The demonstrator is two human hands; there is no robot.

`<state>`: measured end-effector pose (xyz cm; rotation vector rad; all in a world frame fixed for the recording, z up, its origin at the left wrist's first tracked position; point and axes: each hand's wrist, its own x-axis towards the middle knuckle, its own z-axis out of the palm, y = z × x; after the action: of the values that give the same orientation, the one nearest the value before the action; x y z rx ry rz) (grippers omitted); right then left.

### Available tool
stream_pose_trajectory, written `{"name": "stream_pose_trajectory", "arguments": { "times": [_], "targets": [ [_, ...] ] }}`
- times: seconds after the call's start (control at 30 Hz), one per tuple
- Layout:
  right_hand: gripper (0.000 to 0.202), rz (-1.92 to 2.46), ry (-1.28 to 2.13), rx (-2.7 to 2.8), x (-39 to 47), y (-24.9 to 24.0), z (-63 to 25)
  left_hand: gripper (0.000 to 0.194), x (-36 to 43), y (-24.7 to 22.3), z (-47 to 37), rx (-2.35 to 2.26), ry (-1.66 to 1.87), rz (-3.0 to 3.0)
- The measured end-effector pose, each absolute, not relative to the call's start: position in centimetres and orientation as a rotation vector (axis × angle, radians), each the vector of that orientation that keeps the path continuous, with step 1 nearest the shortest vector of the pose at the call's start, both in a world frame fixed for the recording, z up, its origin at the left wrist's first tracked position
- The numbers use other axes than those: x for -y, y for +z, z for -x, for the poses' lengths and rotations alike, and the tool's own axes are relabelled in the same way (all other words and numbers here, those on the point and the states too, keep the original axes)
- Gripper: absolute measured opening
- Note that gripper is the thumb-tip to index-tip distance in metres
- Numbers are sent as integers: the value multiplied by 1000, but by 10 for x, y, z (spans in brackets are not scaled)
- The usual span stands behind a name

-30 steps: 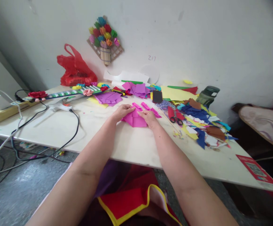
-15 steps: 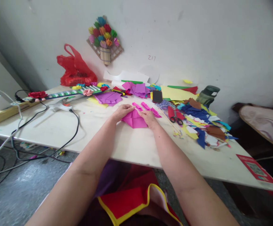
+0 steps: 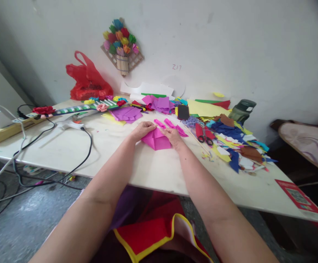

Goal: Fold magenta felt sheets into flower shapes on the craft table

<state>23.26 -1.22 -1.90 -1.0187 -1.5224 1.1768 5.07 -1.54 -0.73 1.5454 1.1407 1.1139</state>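
Note:
A creased magenta sheet of crepe paper [image 3: 159, 141] is held just over the white table [image 3: 115, 149]. Its upper left edge is pinched by my left hand [image 3: 142, 130], thumb and fingers together. On the upper right, my right hand [image 3: 173, 136] grips the same sheet, its fingertips close to the left hand's. Just beyond both hands lie several folded magenta paper strips [image 3: 169, 123]. To the right of them are black-handled scissors [image 3: 205, 138] and a thin wooden stick [image 3: 195, 138].
Coloured paper scraps [image 3: 238, 146] spread over the right side, near a dark green bottle [image 3: 242, 110]. A phone [image 3: 183, 112] lies behind the strips. At left are a glue gun [image 3: 70, 125] with its black cord, a power strip [image 3: 11, 128] and a red plastic bag [image 3: 89, 82].
Both hands keep their grip on the magenta sheet in almost the same place. The sheet's lower edge has shifted very slightly.

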Motion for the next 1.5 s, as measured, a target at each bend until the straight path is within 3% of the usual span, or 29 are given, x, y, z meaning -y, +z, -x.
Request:
{"name": "stream_pose_trajectory", "arguments": {
  "times": [0.33,0.77,1.17,1.5],
  "targets": [
    [39,982,921,1671,8,-22,-231,40,18,-3,-57,-1185,1097,-1751],
    [44,1000,870,1674,9,-21,-230,42,11,-6,-61,-1327,1156,-1892],
    [29,1025,960,1638,8,-22,-230,38,12,-5,-59,-1357,1228,-1786],
    [37,1035,923,1651,2,-26,-231,38,9,-7,-59,-1433,1190,-1937]
  ]
}}
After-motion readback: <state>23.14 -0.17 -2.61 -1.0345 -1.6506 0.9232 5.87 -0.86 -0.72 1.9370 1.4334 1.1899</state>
